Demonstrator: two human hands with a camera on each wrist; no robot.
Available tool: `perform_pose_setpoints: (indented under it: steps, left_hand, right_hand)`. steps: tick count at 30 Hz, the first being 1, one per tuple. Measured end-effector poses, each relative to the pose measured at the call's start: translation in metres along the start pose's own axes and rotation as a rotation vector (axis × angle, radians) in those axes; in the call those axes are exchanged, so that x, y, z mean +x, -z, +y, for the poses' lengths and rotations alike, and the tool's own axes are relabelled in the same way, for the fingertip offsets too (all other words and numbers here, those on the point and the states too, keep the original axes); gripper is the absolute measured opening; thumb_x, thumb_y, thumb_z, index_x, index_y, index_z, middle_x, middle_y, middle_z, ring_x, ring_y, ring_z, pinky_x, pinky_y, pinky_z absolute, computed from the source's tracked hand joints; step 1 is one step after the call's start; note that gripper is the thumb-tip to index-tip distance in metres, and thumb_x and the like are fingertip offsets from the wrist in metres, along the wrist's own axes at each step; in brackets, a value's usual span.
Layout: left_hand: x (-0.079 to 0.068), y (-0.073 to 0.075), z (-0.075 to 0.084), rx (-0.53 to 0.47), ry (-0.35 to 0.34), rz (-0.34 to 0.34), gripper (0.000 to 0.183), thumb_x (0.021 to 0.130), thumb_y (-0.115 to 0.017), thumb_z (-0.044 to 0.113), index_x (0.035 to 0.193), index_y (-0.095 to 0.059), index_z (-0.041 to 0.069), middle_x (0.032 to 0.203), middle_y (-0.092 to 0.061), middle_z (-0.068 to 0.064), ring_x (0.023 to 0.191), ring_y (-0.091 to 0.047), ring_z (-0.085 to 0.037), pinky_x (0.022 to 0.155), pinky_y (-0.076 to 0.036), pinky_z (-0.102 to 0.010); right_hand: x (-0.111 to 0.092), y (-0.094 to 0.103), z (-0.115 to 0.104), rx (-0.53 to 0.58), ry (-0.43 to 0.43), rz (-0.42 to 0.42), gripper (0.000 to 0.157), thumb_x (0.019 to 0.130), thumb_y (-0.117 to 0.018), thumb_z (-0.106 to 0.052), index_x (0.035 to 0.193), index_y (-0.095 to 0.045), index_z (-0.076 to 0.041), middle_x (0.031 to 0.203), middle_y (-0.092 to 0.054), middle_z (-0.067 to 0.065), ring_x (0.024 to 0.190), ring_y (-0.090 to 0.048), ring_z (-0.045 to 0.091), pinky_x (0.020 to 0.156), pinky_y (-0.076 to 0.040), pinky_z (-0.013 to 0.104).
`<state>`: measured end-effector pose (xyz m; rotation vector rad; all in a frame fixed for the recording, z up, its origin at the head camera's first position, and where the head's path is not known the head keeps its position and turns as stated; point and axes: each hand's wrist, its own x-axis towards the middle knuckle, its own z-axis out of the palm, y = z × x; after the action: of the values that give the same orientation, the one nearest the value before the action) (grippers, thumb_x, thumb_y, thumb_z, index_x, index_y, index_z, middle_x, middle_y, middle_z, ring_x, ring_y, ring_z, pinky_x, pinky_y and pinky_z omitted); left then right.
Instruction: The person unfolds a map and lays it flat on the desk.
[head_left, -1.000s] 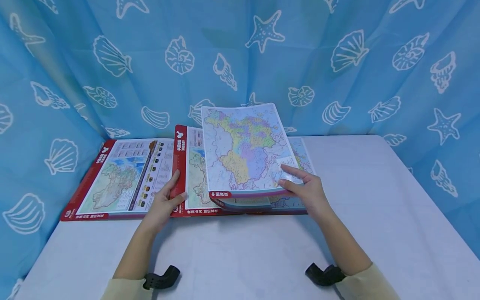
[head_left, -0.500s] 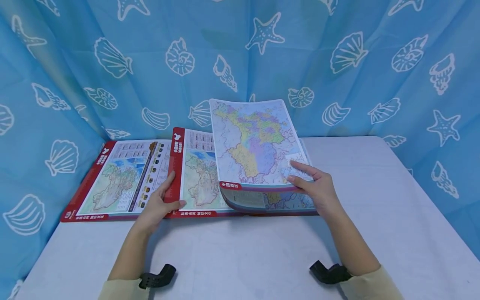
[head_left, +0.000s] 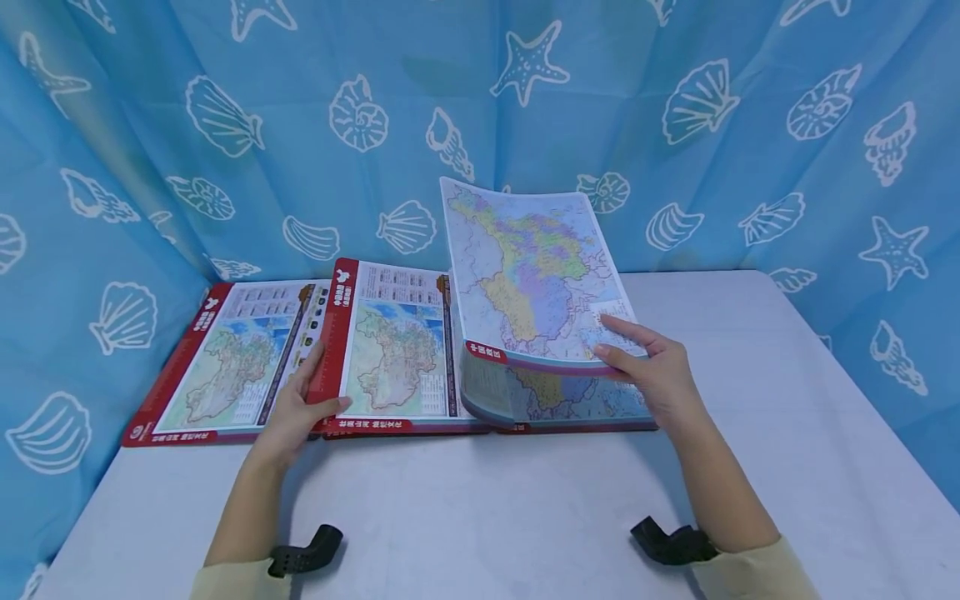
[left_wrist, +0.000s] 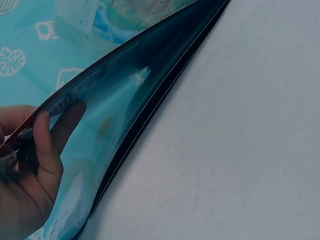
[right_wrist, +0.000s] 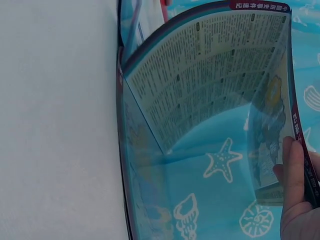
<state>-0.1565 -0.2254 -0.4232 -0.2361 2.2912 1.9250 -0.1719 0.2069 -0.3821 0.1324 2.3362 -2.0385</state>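
A glossy fold-out map lies across the table in several panels. My left hand (head_left: 291, 410) pinches the red-bordered left edge of its middle panel (head_left: 401, 354), thumb on top. In the left wrist view that edge is raised, with a glossy sheet (left_wrist: 95, 165) under it. My right hand (head_left: 666, 371) pinches the right edge of a lifted panel (head_left: 517, 275) with a coloured map, held tilted up. Beneath that one shows a further map panel (head_left: 585, 400). From the right wrist view, the lifted panel's text-covered underside (right_wrist: 210, 65) curves up from the fold.
A similar red-bordered map panel (head_left: 240, 358) lies flat at the left, partly under the middle one. The white tabletop (head_left: 480, 508) extends in front and to the right. A blue curtain (head_left: 300, 150) with shell prints hangs behind. Each wrist wears a black device (head_left: 307, 552).
My right hand has moved right, drawing the lifted panel up and rightward. My left hand has slid left with the red-bordered edge, so more of the middle panel shows.
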Motion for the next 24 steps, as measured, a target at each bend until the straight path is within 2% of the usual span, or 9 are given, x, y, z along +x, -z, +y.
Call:
perform_pose_setpoints:
  steps: [4, 11, 18, 24]
  left_hand:
    - [-0.001, 0.007, 0.0, -0.007, -0.003, 0.004, 0.094, 0.086, -0.068, 0.012, 0.149, -0.006, 0.042, 0.157, -0.012, -0.009, 0.14, -0.015, -0.029, 0.078, -0.052, -0.019]
    - [-0.004, 0.019, -0.003, -0.004, 0.017, 0.027, 0.09, 0.087, -0.067, 0.013, 0.15, -0.008, 0.041, 0.157, -0.01, -0.011, 0.141, -0.013, -0.031, 0.077, -0.051, -0.016]
    - [-0.004, 0.026, -0.005, -0.003, 0.028, 0.045, 0.089, 0.087, -0.067, 0.015, 0.148, -0.009, 0.044, 0.158, -0.007, -0.011, 0.141, -0.011, -0.031, 0.077, -0.05, -0.015]
    - [-0.003, 0.034, -0.007, -0.005, 0.033, 0.083, 0.086, 0.088, -0.067, 0.016, 0.148, -0.012, 0.044, 0.159, -0.005, -0.009, 0.143, -0.008, -0.032, 0.075, -0.049, -0.013]
  right_hand:
    - [-0.001, 0.005, -0.002, -0.012, -0.007, 0.009, 0.065, 0.079, -0.073, -0.042, 0.136, -0.053, -0.016, 0.141, -0.045, 0.015, 0.09, -0.065, 0.002, 0.078, -0.052, 0.018]
    - [0.001, 0.011, -0.002, 0.041, -0.009, 0.012, 0.064, 0.079, -0.074, -0.038, 0.135, -0.054, -0.014, 0.139, -0.045, 0.014, 0.088, -0.066, 0.003, 0.077, -0.053, 0.018]
    - [0.002, 0.015, -0.001, 0.088, -0.001, 0.0, 0.062, 0.079, -0.076, -0.032, 0.134, -0.055, -0.011, 0.123, -0.052, 0.0, 0.086, -0.067, 0.004, 0.075, -0.053, 0.018]
    - [0.003, 0.021, -0.001, 0.094, -0.005, 0.0, 0.062, 0.079, -0.076, -0.03, 0.134, -0.054, -0.009, 0.112, -0.056, -0.007, 0.084, -0.067, 0.003, 0.074, -0.053, 0.017]
